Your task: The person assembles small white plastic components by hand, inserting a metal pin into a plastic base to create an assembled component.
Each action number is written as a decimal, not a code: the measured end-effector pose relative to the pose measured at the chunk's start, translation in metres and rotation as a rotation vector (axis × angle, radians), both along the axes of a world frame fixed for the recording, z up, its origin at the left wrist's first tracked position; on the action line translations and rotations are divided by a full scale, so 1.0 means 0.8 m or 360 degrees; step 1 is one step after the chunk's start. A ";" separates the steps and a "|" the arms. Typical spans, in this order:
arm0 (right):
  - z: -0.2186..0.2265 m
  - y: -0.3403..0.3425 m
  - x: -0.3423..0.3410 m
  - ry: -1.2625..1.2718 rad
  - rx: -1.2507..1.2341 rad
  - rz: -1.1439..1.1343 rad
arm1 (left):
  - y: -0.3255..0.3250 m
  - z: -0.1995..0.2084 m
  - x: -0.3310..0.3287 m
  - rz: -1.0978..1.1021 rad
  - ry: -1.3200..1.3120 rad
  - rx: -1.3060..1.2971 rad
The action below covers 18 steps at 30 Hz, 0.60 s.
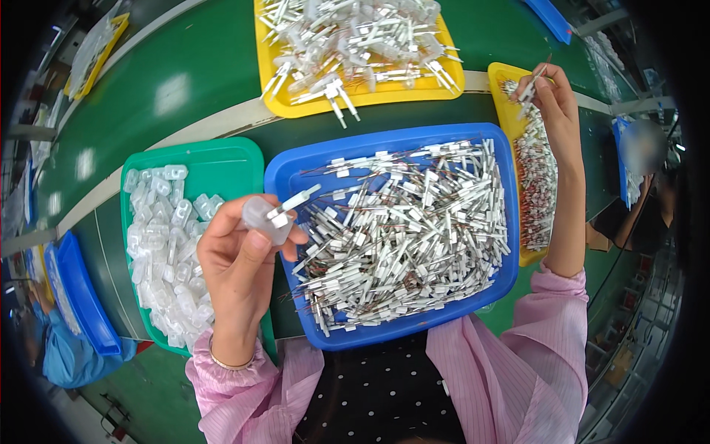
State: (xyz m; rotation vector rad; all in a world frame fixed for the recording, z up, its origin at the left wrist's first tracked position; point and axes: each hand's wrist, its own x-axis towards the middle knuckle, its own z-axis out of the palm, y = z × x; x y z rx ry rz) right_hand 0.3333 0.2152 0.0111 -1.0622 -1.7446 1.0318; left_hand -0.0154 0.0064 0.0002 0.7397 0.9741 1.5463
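My left hand (240, 255) pinches a clear plastic housing (260, 217) with a white pin part (292, 203) stuck in it, over the green tray (222, 159) of housings. My right hand (553, 100) grips a thin lead (534, 83) above the narrow yellow tray (501, 74); its detail is hard to make out. Blue tray (285, 177): white pin parts.

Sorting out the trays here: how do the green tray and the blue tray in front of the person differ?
The green tray holds clear, rounded plastic caps; the blue tray holds thin white parts with wire leads. The green tray sits to the left and is only partly filled, while the blue tray is central and nearly covered. Both are shallow rectangular plastic trays on the green belt.
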 end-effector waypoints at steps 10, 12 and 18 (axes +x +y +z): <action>-0.004 0.010 0.054 -0.1106 0.0496 -0.0775 | -0.001 0.001 -0.007 -0.0018 -0.0028 -0.0019; 0.001 0.008 0.067 -0.1056 0.0494 -0.0769 | -0.002 0.000 -0.007 -0.0025 -0.0008 -0.0032; 0.045 -0.055 -0.038 -0.0209 0.0409 -0.0437 | -0.004 -0.002 0.001 -0.0071 -0.0145 -0.0085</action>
